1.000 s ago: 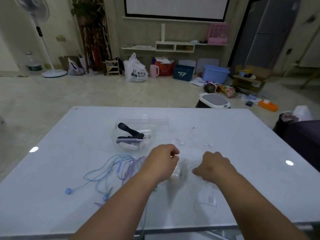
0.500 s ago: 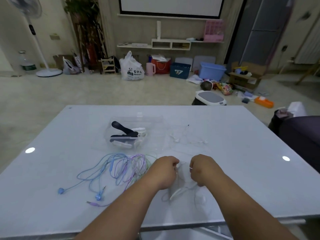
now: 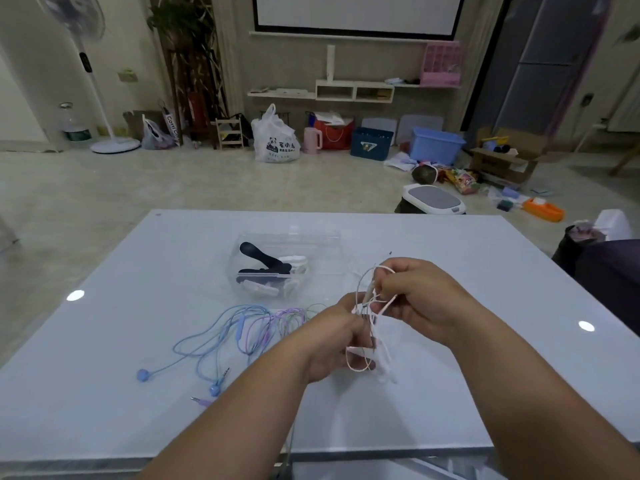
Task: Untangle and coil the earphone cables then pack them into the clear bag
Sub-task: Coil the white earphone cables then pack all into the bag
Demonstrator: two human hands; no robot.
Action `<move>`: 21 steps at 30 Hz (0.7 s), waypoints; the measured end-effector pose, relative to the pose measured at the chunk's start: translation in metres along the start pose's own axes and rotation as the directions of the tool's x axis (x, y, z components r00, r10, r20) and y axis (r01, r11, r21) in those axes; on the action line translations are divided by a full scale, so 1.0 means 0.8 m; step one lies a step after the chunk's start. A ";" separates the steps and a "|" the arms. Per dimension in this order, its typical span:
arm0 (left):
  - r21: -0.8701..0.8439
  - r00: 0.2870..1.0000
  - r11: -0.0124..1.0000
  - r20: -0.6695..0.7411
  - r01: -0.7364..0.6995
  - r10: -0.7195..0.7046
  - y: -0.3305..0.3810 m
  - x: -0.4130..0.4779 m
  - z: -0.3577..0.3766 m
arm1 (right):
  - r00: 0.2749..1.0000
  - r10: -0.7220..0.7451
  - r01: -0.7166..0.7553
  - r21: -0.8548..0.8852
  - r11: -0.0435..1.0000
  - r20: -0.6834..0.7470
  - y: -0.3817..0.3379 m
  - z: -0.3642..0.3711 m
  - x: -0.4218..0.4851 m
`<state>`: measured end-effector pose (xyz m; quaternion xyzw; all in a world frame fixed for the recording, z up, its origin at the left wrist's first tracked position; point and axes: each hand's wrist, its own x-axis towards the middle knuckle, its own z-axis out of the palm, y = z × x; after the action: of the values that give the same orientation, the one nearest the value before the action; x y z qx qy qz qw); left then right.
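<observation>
Above the table [image 3: 485, 271], left hand [image 3: 337, 341] and right hand [image 3: 419, 299] grip white cable [image 3: 383, 355] near coloured cables [image 3: 242, 327].

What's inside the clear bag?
The clear bag holds a black object and white pieces, likely earphones. Whatever lies under them is covered, and glare hides finer detail.

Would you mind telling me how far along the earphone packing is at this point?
Done: the clear bag already holds some black and white items. In hand: the left hand and right hand both grip the white cable, a loose tangle held above the table, not yet coiled. Still to do: the blue, purple and green cables lie tangled on the table, unpacked.
</observation>
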<state>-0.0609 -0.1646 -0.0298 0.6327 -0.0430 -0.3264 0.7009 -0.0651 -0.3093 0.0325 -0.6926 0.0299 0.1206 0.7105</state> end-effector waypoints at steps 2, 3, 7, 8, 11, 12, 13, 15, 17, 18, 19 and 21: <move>-0.116 1.000 0.993 0.016 0.005 -0.003 0.006 -0.006 -0.001 | 0.999 -0.031 0.031 -0.023 0.999 -0.016 -0.004 0.002 0.001; -0.180 1.000 0.984 0.022 -0.008 0.013 0.008 -0.008 -0.002 | 0.998 -0.055 0.053 -0.056 0.997 -0.031 -0.005 0.005 0.000; -0.412 0.990 0.907 0.069 -0.086 0.125 0.019 -0.011 -0.020 | 0.949 -0.274 0.211 -0.333 0.919 -0.154 -0.011 0.023 -0.003; -0.442 0.987 0.892 0.079 -0.094 0.143 0.022 -0.013 -0.023 | 0.930 -0.328 0.248 -0.376 0.893 -0.165 -0.013 0.028 -0.003; -0.436 0.984 0.893 0.072 -0.113 0.160 0.029 -0.021 -0.031 | 0.897 -0.410 0.316 -0.410 0.856 -0.165 -0.015 0.042 -0.002; -0.409 0.987 0.905 0.050 -0.119 0.153 0.033 -0.027 -0.031 | 0.891 -0.423 0.317 -0.439 0.840 -0.165 -0.015 0.044 0.000; -0.366 0.988 0.921 0.029 -0.131 0.151 0.036 -0.033 -0.032 | 0.886 -0.431 0.315 -0.460 0.830 -0.171 -0.016 0.047 0.003; -0.242 0.991 0.963 0.030 -0.121 0.132 0.041 -0.044 -0.033 | 0.876 -0.439 0.313 -0.456 0.833 -0.201 -0.017 0.051 0.008; -0.122 0.996 0.989 0.003 -0.089 0.090 0.045 -0.050 -0.040 | 0.875 -0.428 0.314 -0.409 0.857 -0.226 -0.018 0.058 0.014; -0.082 0.996 0.993 -0.040 -0.079 0.076 0.047 -0.052 -0.043 | 0.877 -0.419 0.315 -0.379 0.870 -0.233 -0.019 0.061 0.016; -0.057 0.993 0.995 -0.091 -0.083 0.078 0.049 -0.054 -0.047 | 0.882 -0.410 0.318 -0.349 0.881 -0.232 -0.020 0.064 0.017; -0.034 0.980 0.993 -0.171 -0.110 0.103 0.054 -0.060 -0.062 | 0.890 -0.404 0.337 -0.293 0.895 -0.210 -0.022 0.075 0.020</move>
<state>-0.0577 -0.0983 0.0171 0.6395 -0.0102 -0.2344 0.7321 -0.0528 -0.2481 0.0488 -0.7787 -0.0243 -0.1095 0.6173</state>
